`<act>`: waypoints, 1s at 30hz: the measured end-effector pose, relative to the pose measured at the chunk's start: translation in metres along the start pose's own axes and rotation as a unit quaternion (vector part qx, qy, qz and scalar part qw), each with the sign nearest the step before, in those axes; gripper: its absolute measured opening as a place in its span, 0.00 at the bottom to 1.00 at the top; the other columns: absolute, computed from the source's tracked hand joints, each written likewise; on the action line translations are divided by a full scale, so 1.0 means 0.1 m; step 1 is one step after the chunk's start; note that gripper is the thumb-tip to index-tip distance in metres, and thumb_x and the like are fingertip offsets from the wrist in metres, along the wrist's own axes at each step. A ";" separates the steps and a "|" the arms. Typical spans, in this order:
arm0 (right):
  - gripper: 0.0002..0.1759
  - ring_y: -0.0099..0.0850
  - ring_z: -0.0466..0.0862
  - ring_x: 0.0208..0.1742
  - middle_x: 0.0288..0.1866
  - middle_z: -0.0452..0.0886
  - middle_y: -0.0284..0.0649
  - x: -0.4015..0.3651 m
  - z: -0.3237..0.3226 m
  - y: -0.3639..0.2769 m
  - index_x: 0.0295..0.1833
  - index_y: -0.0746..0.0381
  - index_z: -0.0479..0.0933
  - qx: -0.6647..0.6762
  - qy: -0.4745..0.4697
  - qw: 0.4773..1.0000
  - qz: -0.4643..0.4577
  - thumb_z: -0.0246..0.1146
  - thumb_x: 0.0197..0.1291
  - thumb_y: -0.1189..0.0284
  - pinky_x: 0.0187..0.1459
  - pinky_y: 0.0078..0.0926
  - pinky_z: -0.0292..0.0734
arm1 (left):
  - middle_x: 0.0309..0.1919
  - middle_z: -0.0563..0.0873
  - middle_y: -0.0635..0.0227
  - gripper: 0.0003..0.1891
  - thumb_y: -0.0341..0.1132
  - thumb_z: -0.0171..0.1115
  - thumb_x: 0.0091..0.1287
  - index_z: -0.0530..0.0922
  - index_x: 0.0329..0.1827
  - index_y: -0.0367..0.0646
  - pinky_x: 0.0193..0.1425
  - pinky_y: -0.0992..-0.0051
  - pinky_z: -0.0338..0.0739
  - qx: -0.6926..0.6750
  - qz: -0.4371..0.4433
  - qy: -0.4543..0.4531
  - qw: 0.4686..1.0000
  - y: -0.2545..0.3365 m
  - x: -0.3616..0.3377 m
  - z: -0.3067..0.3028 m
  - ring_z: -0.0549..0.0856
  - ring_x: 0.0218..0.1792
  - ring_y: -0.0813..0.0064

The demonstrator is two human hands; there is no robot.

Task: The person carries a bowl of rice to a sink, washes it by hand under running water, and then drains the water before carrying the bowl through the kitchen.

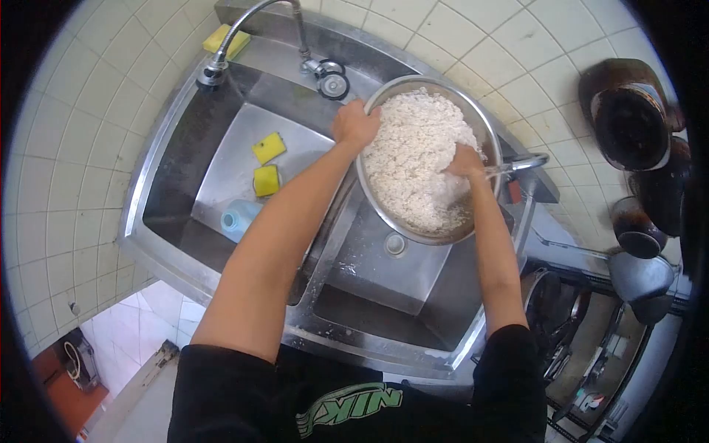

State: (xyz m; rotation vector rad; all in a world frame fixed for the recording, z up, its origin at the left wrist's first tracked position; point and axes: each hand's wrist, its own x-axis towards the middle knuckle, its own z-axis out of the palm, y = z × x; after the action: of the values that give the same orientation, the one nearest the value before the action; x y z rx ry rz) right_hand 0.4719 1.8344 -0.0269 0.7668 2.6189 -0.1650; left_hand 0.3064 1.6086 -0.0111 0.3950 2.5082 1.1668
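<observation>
A large metal bowl (490,125) full of wet white rice grains (413,144) rests over the right sink basin. My left hand (357,124) is closed on the bowl's left rim, its thumb over the edge. On the bowl's right side, my right hand (465,160) is sunk in the grains, and its fingers are mostly hidden. Close beside that wrist, a faucet spout (526,162) reaches over the rim, with what looks like water by its mouth. Cloudy white liquid shows below the right hand.
The left basin (229,159) holds two yellow sponges (268,148) and a light-blue plastic bottle (240,218). A curved faucet (255,11) arches above it. Another sponge (227,42) lies on the back ledge. Dark pans (631,122) hang at right, above a stove (591,347).
</observation>
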 end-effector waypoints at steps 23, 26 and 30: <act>0.29 0.44 0.68 0.55 0.55 0.65 0.50 -0.34 0.69 -0.29 0.59 0.69 0.55 0.593 -0.033 0.787 0.164 0.41 0.60 0.57 0.58 0.40 0.62 | 0.51 0.68 0.46 0.31 0.40 0.59 0.56 0.59 0.58 0.29 0.62 0.58 0.57 -0.026 0.109 0.136 0.984 -0.45 -0.87 0.19 0.66 0.55 0.50; 0.20 0.39 0.78 0.45 0.48 0.76 0.45 -0.42 0.40 -0.31 0.54 0.65 0.66 0.819 -0.109 0.534 0.177 0.43 0.59 0.67 0.49 0.36 0.74 | 0.50 0.67 0.45 0.25 0.35 0.55 0.58 0.61 0.54 0.26 0.59 0.58 0.58 -0.207 -0.003 0.118 0.971 -0.38 -1.22 0.37 0.66 0.54 0.49; 0.22 0.38 0.77 0.47 0.48 0.75 0.46 -0.49 -0.25 -0.11 0.58 0.64 0.64 0.795 -0.087 0.595 0.085 0.50 0.57 0.69 0.51 0.35 0.73 | 0.45 0.73 0.43 0.18 0.36 0.51 0.63 0.65 0.49 0.30 0.53 0.63 0.64 -0.193 0.039 0.160 0.967 -0.31 -0.93 0.35 0.72 0.49 0.50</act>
State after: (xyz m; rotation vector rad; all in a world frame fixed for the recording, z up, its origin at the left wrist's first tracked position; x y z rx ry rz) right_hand 0.4947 1.8068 0.0162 1.2620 1.4863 -2.4906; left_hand 0.4016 1.5775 -0.0386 0.2149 2.4506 1.8341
